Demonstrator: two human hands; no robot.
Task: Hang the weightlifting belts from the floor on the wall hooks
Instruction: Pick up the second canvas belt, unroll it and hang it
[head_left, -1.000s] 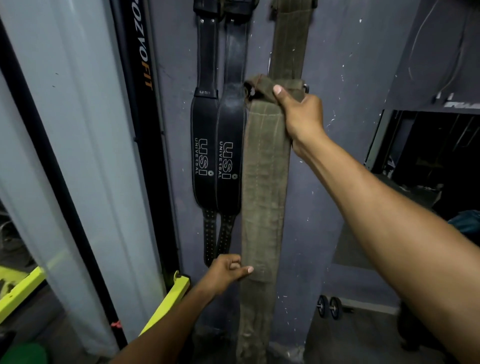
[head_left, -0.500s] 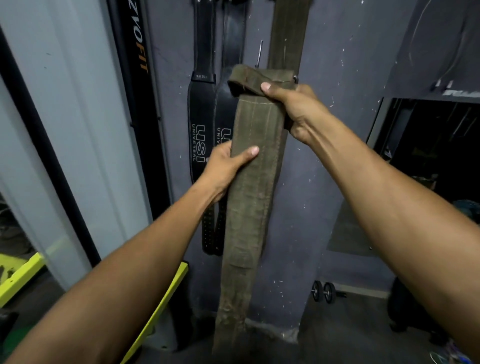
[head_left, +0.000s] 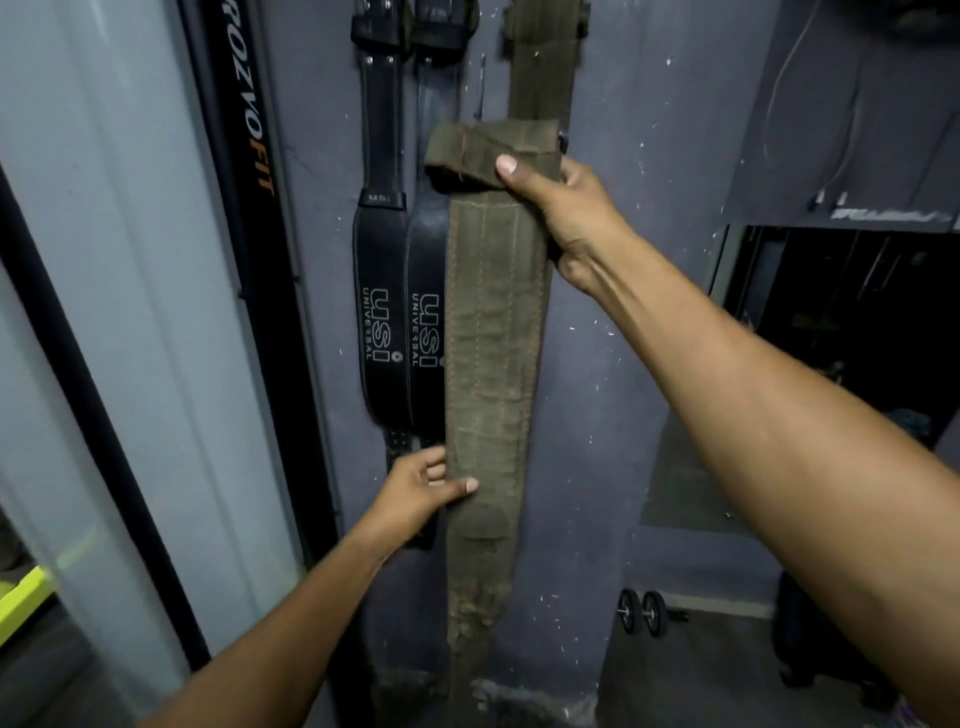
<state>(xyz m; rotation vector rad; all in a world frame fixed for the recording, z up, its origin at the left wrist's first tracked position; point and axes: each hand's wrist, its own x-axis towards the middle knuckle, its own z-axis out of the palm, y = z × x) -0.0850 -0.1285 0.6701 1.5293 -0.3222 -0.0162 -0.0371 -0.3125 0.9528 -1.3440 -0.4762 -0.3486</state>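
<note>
An olive canvas belt (head_left: 493, 374) hangs straight down in front of the grey wall (head_left: 623, 312). My right hand (head_left: 556, 208) grips its folded top end, thumb pressed on the fold. My left hand (head_left: 423, 486) pinches the belt's left edge lower down, thumb across its front. Two black USI leather belts (head_left: 382, 312) hang on the wall just left of it. Another olive belt (head_left: 540, 67) hangs from above, behind the one I hold. A thin metal hook (head_left: 480, 85) sticks out of the wall between the black belts and that olive one.
A black upright with orange lettering (head_left: 244, 156) and a pale panel (head_left: 130, 312) stand at the left. Small dumbbells (head_left: 641, 613) lie on the floor by the wall's base. A dark opening (head_left: 841, 338) is at the right. A yellow bar (head_left: 23, 597) shows at lower left.
My left hand slid down the belt from near its upper part to well below the middle. The right hand kept its grip on the folded top end.
</note>
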